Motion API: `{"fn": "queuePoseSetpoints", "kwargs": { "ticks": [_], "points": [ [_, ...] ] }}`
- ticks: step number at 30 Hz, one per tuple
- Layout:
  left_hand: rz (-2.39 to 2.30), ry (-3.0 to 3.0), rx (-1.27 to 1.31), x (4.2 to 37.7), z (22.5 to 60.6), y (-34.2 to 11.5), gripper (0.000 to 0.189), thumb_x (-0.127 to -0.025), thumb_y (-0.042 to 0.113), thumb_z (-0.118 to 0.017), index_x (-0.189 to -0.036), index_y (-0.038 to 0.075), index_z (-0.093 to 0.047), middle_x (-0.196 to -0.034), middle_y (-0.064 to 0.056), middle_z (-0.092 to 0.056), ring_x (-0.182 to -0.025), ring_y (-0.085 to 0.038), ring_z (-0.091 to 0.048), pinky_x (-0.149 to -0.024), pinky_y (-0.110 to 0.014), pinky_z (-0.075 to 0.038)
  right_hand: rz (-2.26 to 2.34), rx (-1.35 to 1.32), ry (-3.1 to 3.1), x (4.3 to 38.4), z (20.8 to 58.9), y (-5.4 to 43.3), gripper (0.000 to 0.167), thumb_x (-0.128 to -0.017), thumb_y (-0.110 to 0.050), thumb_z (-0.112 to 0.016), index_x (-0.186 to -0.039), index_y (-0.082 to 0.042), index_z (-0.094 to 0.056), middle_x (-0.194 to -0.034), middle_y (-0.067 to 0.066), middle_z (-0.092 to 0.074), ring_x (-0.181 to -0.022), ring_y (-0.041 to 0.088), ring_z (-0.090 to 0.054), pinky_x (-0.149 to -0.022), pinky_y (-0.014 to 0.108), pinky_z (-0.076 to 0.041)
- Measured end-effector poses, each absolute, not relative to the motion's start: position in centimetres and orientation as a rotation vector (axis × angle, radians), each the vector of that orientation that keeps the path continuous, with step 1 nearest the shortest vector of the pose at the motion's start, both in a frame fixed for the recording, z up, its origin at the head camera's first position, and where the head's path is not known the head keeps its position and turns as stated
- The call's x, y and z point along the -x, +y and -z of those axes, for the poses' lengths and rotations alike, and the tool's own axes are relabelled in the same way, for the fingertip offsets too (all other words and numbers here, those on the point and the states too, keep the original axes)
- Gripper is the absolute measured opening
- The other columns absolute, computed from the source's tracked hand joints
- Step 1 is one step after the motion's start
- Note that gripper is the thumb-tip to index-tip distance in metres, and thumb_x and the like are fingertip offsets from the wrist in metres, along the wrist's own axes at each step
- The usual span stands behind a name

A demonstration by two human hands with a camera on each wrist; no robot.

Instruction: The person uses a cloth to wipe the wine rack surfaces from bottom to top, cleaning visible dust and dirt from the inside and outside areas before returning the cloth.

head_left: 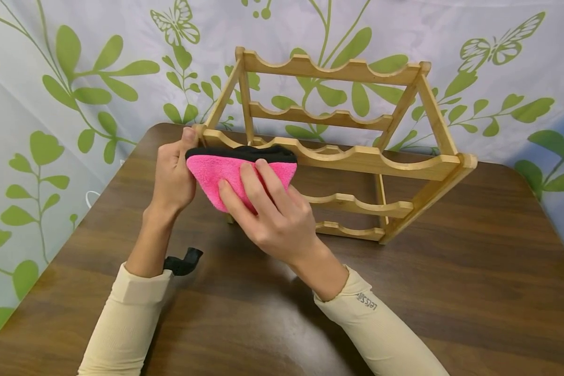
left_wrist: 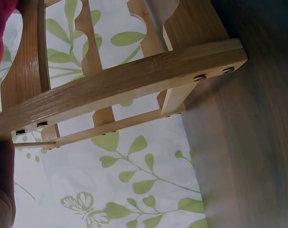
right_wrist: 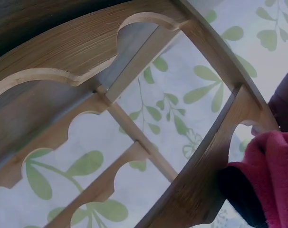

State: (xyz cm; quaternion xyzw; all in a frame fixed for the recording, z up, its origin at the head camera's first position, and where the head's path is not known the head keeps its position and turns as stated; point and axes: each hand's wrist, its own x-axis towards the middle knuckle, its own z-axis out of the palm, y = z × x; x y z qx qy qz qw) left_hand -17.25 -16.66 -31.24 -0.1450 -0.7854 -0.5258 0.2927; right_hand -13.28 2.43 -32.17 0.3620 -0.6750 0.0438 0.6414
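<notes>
A wooden wine rack [head_left: 357, 156] with scalloped rails stands on the table. My left hand [head_left: 171, 177] grips its front upright at the top left corner, thumb up by the post end. In my right hand [head_left: 277, 219] is a folded pink cloth [head_left: 211, 177] with a black edge, held against the front top rail near that corner. The right wrist view shows the cloth [right_wrist: 277, 175] beside the scalloped rail [right_wrist: 201, 175]. In the left wrist view, part of my left hand [left_wrist: 2, 185] shows at the lower left, at the end of the upright [left_wrist: 134, 80].
The brown wooden table [head_left: 474, 292] extends around the rack. A black strap [head_left: 185, 261] shows beside my left wrist. Behind the table hangs a white curtain [head_left: 122, 47] with green leaves and butterflies. A thin white loop [head_left: 90, 198] is by the table's left edge.
</notes>
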Motion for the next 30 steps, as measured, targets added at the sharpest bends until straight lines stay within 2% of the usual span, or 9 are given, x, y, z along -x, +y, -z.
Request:
{"fn": "queuePoseSetpoints", "kwargs": {
  "ticks": [8, 12, 16, 20, 22, 27, 30],
  "points": [
    [1.42, -2.098, 0.391, 17.2, 31.1, -16.9, 0.055, -0.106, 0.023, -0.039, -0.069, -0.01, -0.063, -0.064, 0.011, -0.053, -0.066, -0.012, -0.048, -0.06, -0.023, -0.039, -0.037, -0.763, -1.605, 13.1, 32.3, 2.4, 0.026, -0.082, -0.018, -0.078, -0.108, -0.019, -0.075, -0.117, 0.013, -0.065, -0.11, 0.03, -0.062, -0.053, 0.023, -0.05],
    [1.478, -2.088, 0.401, 17.2, 31.2, -16.8, 0.054, -0.107, 0.024, -0.038, -0.076, -0.007, -0.069, -0.071, 0.004, -0.064, -0.067, -0.009, -0.06, -0.063, -0.018, -0.049, -0.011, -0.764, -1.63, 12.9, 32.6, 3.0, 0.026, -0.083, -0.019, -0.078, -0.108, -0.019, -0.075, -0.117, 0.012, -0.065, -0.112, 0.03, -0.061, -0.057, 0.024, -0.053],
    [1.517, -2.088, 0.396, 17.1, 31.1, -16.7, 0.052, -0.107, 0.027, -0.037, -0.08, 0.001, -0.073, -0.077, -0.003, -0.069, -0.071, -0.01, -0.068, -0.064, -0.021, -0.056, -0.014, -0.76, -1.635, 12.7, 32.9, 3.9, 0.025, -0.082, -0.018, -0.079, -0.107, -0.017, -0.075, -0.116, 0.013, -0.065, -0.11, 0.031, -0.061, -0.065, 0.028, -0.057],
    [1.484, -2.102, 0.379, 17.1, 31.1, -16.6, 0.053, -0.107, 0.027, -0.037, -0.077, 0.0, -0.071, -0.075, 0.002, -0.069, -0.072, -0.008, -0.068, -0.064, -0.021, -0.056, -0.036, -0.75, -1.629, 12.7, 33.0, 4.7, 0.023, -0.082, -0.015, -0.078, -0.105, -0.016, -0.075, -0.115, 0.014, -0.065, -0.108, 0.031, -0.062, -0.069, 0.03, -0.058],
    [1.499, -2.105, 0.387, 17.1, 31.1, -16.6, 0.054, -0.107, 0.027, -0.035, -0.08, -0.002, -0.072, -0.074, 0.003, -0.069, -0.071, -0.009, -0.069, -0.065, -0.021, -0.056, -0.055, -0.746, -1.628, 12.6, 33.0, 5.1, 0.024, -0.081, -0.013, -0.078, -0.105, -0.015, -0.075, -0.114, 0.014, -0.065, -0.107, 0.032, -0.062, -0.07, 0.032, -0.059],
    [1.509, -2.106, 0.48, 17.2, 31.2, -16.6, 0.054, -0.109, 0.028, -0.031, -0.099, -0.005, -0.073, -0.075, -0.011, -0.071, -0.068, -0.015, -0.07, -0.066, -0.024, -0.058, -0.088, -0.714, -1.634, 12.4, 33.1, 6.2, 0.026, -0.081, -0.005, -0.078, -0.106, -0.013, -0.075, -0.114, 0.016, -0.065, -0.107, 0.034, -0.063, -0.069, 0.035, -0.059],
    [1.483, -2.103, 0.502, 17.2, 31.3, -16.6, 0.055, -0.109, 0.028, -0.03, -0.101, -0.004, -0.073, -0.074, -0.013, -0.071, -0.067, -0.015, -0.07, -0.066, -0.024, -0.058, -0.095, -0.697, -1.639, 12.2, 33.2, 6.7, 0.026, -0.082, -0.003, -0.077, -0.106, -0.013, -0.074, -0.114, 0.017, -0.064, -0.107, 0.034, -0.063, -0.066, 0.036, -0.059]
  ]
}}
